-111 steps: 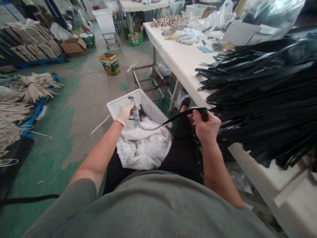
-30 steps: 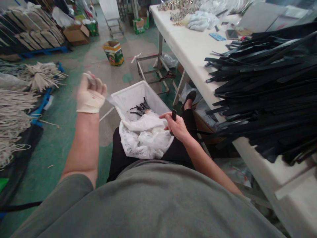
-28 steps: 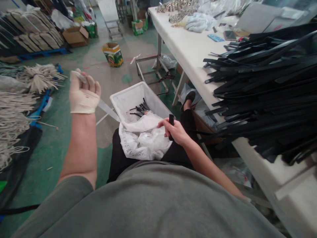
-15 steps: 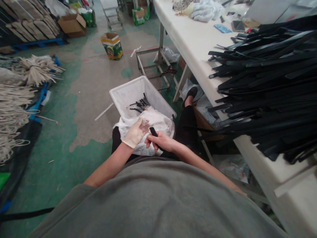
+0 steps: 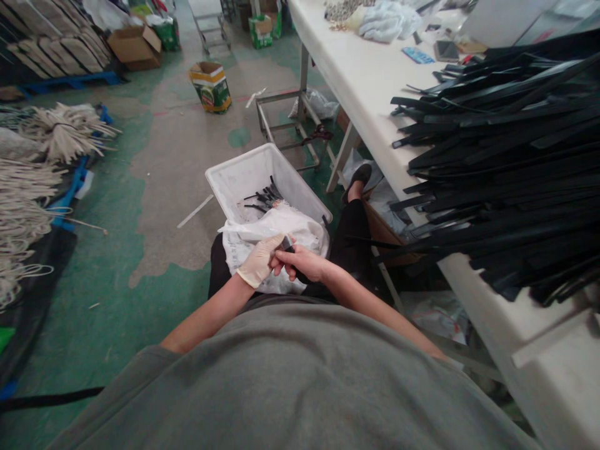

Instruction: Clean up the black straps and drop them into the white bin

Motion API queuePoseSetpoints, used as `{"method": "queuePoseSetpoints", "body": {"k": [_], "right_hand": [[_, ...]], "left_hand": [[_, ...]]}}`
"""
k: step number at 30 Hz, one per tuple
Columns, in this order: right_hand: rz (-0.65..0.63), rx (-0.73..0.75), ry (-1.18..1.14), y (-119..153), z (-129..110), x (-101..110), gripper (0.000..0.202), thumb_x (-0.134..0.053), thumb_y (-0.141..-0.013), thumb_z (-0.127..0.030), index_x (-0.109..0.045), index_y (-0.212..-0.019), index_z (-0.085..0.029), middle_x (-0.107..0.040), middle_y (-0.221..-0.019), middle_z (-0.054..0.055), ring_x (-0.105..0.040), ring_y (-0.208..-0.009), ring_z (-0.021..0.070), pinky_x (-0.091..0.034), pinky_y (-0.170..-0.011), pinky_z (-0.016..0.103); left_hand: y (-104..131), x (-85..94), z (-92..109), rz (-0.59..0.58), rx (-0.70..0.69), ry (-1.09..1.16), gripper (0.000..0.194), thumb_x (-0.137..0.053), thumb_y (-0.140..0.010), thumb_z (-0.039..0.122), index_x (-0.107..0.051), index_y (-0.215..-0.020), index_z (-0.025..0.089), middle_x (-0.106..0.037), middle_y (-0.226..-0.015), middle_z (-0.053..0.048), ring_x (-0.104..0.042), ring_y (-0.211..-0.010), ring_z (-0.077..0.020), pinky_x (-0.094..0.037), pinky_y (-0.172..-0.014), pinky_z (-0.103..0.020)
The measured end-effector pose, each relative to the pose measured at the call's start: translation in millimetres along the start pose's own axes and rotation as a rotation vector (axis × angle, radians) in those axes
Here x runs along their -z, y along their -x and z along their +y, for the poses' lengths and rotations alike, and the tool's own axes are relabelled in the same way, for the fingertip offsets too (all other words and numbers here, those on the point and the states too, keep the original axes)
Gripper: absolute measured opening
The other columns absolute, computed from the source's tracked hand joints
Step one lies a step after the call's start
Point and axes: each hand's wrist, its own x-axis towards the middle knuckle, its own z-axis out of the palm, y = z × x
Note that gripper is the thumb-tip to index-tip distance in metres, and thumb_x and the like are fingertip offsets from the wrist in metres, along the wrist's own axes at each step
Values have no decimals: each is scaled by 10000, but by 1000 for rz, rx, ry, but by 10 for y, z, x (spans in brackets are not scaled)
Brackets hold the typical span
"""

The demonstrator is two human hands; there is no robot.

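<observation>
My right hand (image 5: pixel 307 262), bare, is closed round a black strap (image 5: pixel 287 244) whose end sticks up past the thumb. My left hand (image 5: pixel 259 261), in a pale thin glove, meets it from the left, its fingers closed at the strap's end; the fingertips are partly hidden. Both hands are over a white plastic sheet (image 5: pixel 300 225) that covers my lap and the near side of a white bin (image 5: pixel 234 181). Inside the bin lie several short black strips (image 5: pixel 265 199).
Right of me a white table (image 5: pixel 356 75) bears a big heap of black straps (image 5: pixel 506 162), some overhanging its edge. A metal frame (image 5: pixel 281 128) stands beyond the bin. Bundles of cream cord (image 5: pixel 28 187) lie to the left. A green and yellow carton (image 5: pixel 210 87) stands on the floor ahead.
My left hand has moved right and closed from spread fingers onto the strap's end. My right hand still grips the strap, in nearly the same place.
</observation>
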Motion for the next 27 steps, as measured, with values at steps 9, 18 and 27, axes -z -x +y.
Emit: {"method": "queuePoseSetpoints", "body": {"k": [9,18,27], "right_hand": [[137,-11,418,154,-139,47,188,-504,-933,-271,-646,-923,-147,-717,-763,18,-589,-468,73,-437,-451,164],[89,-51,445,249,-168,39,249,-412,-959,-252,-618,-869,-144,-605,-552,-34,-500,-402,68,-364,-413,161],[106,21,555,229,-25,34,256,-418,-941,-272,-635,-879,-152,-625,-574,-30,-533,-427,69,-400,-478,166]], "left_hand": [[-44,173,387,308,-51,425,103,-584,-891,179,-667,-847,136,-725,-790,-48,-693,-707,-147,-566,-670,-254],[-31,373,527,485,-168,466,109,-593,-914,202,-693,-897,160,-744,-869,-44,-706,-802,-136,-540,-811,-255],[-5,272,501,464,-88,502,153,-602,-927,277,-700,-918,161,-747,-868,-50,-706,-736,-144,-566,-759,-268]]}}
